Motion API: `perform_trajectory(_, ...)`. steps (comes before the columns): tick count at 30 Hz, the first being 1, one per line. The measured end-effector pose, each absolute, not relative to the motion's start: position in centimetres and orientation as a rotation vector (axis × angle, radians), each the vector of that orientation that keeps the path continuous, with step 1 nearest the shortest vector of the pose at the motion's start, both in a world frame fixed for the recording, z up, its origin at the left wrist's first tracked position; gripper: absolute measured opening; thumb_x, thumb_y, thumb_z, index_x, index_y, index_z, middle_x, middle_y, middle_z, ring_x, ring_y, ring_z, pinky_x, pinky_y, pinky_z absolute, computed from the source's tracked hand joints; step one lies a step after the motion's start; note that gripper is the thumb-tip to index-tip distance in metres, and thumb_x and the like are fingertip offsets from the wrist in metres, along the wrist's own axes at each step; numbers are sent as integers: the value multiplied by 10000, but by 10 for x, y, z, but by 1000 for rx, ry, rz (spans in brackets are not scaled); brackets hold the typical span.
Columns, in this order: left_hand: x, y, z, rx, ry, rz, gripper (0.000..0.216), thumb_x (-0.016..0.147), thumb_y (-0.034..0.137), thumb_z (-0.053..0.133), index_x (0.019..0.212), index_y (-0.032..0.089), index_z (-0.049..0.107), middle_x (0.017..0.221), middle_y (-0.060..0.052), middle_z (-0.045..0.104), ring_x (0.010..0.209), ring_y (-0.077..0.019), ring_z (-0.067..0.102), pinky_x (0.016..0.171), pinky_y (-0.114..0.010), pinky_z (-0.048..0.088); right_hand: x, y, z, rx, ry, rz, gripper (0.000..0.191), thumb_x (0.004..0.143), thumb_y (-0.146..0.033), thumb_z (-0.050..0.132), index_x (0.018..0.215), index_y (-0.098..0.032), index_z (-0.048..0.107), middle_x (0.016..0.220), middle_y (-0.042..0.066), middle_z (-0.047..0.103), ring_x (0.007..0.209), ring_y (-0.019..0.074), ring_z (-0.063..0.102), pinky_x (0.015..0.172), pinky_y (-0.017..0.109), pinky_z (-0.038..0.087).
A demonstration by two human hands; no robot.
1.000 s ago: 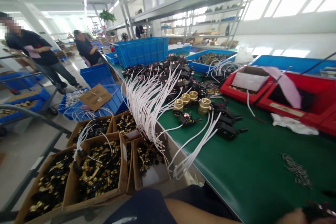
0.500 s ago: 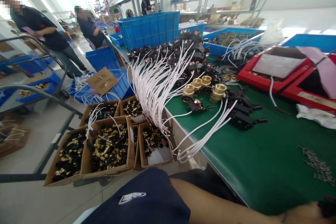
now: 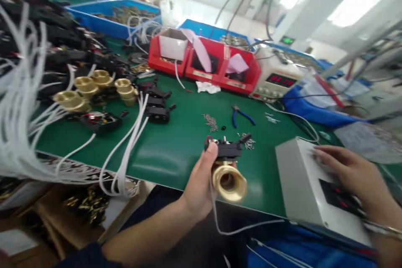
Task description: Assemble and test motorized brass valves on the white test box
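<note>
Hands (image 3: 198, 182) well apart; brass valve (image 3: 217, 184) seemingly over bench edge (image 3: 172, 186).

Can't read the blurry red digits (image 3: 280, 79) on that boxy white power supply (image 3: 266, 60), tbh. Thick white cable bundle (image 3: 21, 125) gets chopped at left; round-mouthed brass valve (image 3: 240, 185) hides most fingers of the left hand (image 3: 199, 184).

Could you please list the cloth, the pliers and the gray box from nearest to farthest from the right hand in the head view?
1. Gray box: directly under the right hand.
2. Pliers: left of the box, on the green tabletop.
3. Cloth: farther left, before the red bins.
</note>
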State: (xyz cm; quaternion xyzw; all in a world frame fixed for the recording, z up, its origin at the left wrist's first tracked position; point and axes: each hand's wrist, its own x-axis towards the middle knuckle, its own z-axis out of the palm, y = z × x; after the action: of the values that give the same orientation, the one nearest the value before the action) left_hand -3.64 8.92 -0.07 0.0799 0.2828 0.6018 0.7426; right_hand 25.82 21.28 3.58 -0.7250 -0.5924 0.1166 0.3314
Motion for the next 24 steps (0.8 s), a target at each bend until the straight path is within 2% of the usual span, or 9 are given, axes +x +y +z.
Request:
perform_trajectory(2, -34, 86, 0, 194, 638, 1295, 630, 748, 737, 756, 891, 133, 646, 694, -31, 674, 646, -125, 617, 630, -212, 484, 268, 206, 40, -2009, -1466, 422, 304, 686, -475, 845, 736, -193, 742, 713, 45, 659, 691, 164, 560, 665, 287, 427)
perform_trajectory(4, -32, 83, 1, 211, 649, 1283, 621, 754, 731, 753, 862, 125, 674, 714, -39, 681, 676, -129, 627, 672, -212, 512, 268, 205, 40, -1979, -1452, 528, 397, 569, -519, 818, 784, -195, 744, 772, 47, 675, 743, 171, 552, 717, 298, 422)
perform_trajectory(7, -31, 80, 3, 268, 678, 1291, 606, 755, 732, 748, 854, 136, 698, 741, -36, 682, 693, -136, 629, 683, -216, 532, 264, 206, 38, -1877, -1543, 605, 543, 478, -576, 758, 849, -181, 729, 808, 51, 653, 747, 163, 525, 743, 309, 422)
perform_trajectory(12, -30, 76, 6, 354, 710, 1297, 616, 789, 751, 700, 849, 138, 715, 758, -43, 670, 720, -144, 623, 721, -233, 553, 268, 204, 37, -1858, -1648, 636, 574, 525, -579, 723, 924, -166, 712, 822, 49, 621, 722, 149, 493, 729, 308, 396)
perform_trajectory(18, -29, 71, 8, 368, 719, 1283, 618, 788, 755, 699, 853, 141, 725, 773, -52, 683, 736, -156, 633, 734, -239, 555, 265, 203, 38, -1858, -1636, 638, 600, 513, -584, 717, 940, -163, 713, 827, 44, 598, 725, 157, 491, 734, 314, 396)
perform_trajectory(21, -29, 69, 9, 372, 721, 1278, 631, 782, 766, 698, 850, 140, 732, 774, -54, 693, 741, -151, 645, 743, -225, 552, 265, 203, 37, -1839, -1608, 649, 462, 566, -484, 732, 901, -166, 719, 798, 32, 601, 714, 152, 490, 731, 304, 402)
perform_trajectory(24, -29, 67, 12, 384, 725, 1268, 632, 793, 763, 692, 849, 135, 732, 776, -60, 701, 749, -145, 654, 733, -207, 546, 264, 203, 38, -1854, -1537, 661, 224, 690, -260, 748, 889, -159, 734, 803, 21, 627, 731, 136, 519, 735, 272, 407)
